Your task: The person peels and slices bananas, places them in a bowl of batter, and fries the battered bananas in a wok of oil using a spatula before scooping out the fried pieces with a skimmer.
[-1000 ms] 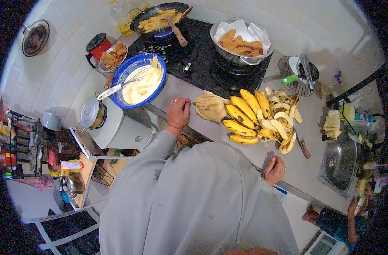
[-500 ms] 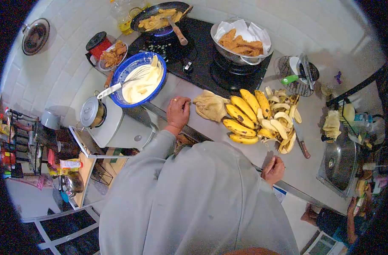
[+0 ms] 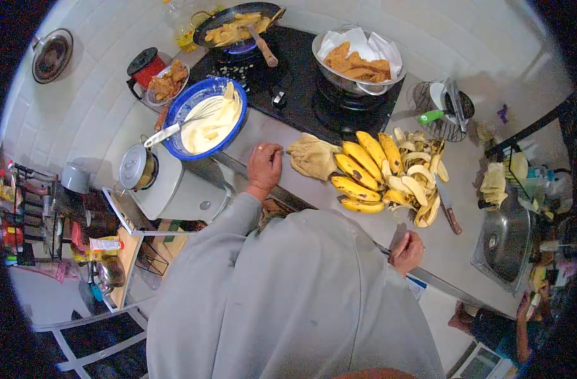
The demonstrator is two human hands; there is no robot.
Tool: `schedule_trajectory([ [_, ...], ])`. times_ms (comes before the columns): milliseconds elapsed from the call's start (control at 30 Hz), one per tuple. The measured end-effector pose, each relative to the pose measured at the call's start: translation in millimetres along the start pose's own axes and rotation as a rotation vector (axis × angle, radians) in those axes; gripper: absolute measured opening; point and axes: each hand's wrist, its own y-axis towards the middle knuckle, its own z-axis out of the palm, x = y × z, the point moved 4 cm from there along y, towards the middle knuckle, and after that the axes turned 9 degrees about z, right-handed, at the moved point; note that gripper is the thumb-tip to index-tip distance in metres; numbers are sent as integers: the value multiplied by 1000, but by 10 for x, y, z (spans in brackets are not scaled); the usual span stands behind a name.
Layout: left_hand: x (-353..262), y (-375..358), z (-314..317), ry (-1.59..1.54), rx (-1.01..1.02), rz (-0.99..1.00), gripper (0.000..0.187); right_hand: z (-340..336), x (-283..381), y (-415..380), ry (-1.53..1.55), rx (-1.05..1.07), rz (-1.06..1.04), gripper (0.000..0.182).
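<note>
My left hand rests at the counter's front edge with its fingers curled in, a ring on one of them, and nothing visible in it. Just right of it lies a crumpled tan cloth. Beyond the cloth are several yellow bananas and a heap of banana peels. At the counter edge below the peels, my right hand is loosely closed, with no object showing in it. A knife with a brown handle lies beside the peels. A blue bowl of pale batter holds a whisk.
On the black stove, pieces fry in a pan with a wooden-handled turner. A paper-lined strainer holds fried pieces. At right is a sink; another person's bare foot shows at lower right.
</note>
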Motion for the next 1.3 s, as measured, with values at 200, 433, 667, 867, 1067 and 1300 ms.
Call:
schedule_trajectory([
  [200,-20,22,-15,-31,-9,29,9,-23,42,22,6,-5,10,15],
  [433,-34,22,-25,-5,-14,38,9,5,-16,-12,1,-8,-16,14],
  [667,-25,16,-12,-7,8,39,10,-12,11,11,12,7,-28,14],
  [867,-33,10,-17,-17,-13,17,10,-41,58,28,24,-44,-57,12],
  [1067,-22,14,-15,-3,-19,20,8,-33,65,39,8,-20,-31,12],
  [1300,-27,18,-15,-8,-23,15,8,-27,40,23,14,-30,-29,12],
])
